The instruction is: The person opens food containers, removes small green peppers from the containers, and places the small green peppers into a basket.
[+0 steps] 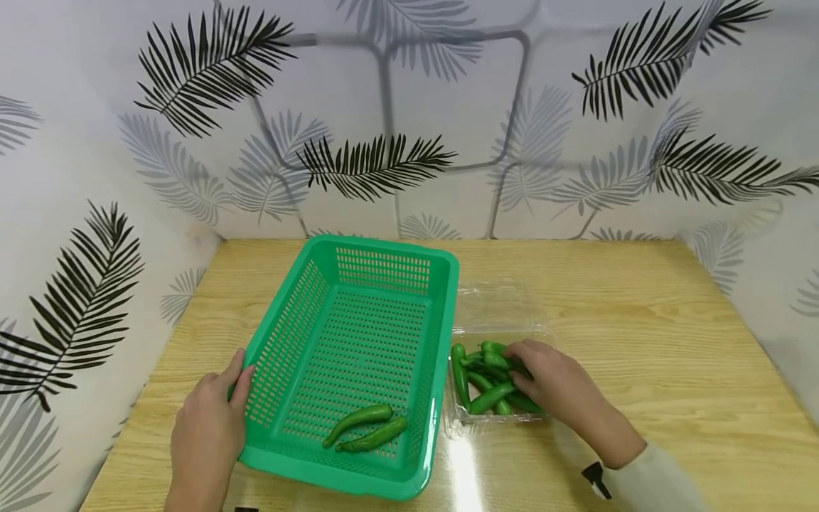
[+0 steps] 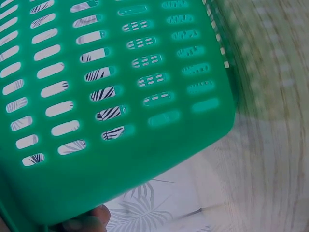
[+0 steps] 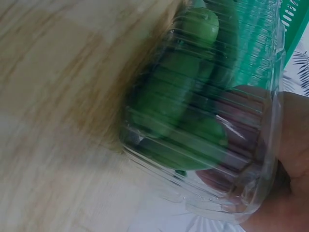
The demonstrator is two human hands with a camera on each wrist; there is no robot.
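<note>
My left hand [image 1: 207, 427] grips the left rim of a green plastic basket [image 1: 320, 473], thumb over the edge. The left wrist view shows the slotted basket wall [image 2: 72, 183] and only a bit of the fingers below it. Two green chili peppers [image 1: 374, 435] lie at the basket's near end. Right of it stands a clear plastic container [image 1: 495, 418] holding several green peppers [image 1: 489, 398]. Inside it, my right hand [image 1: 553, 377] has thumb and fingers bent around a pepper, partly hidden. In the right wrist view, fingers show through the clear wall, beside peppers [image 3: 169, 96].
The container's clear lid [image 1: 493, 302] lies folded back behind it. Everything stands on a wooden table [image 1: 627, 306]. A leaf-patterned cloth [image 1: 448, 199] hangs along the back and both sides.
</note>
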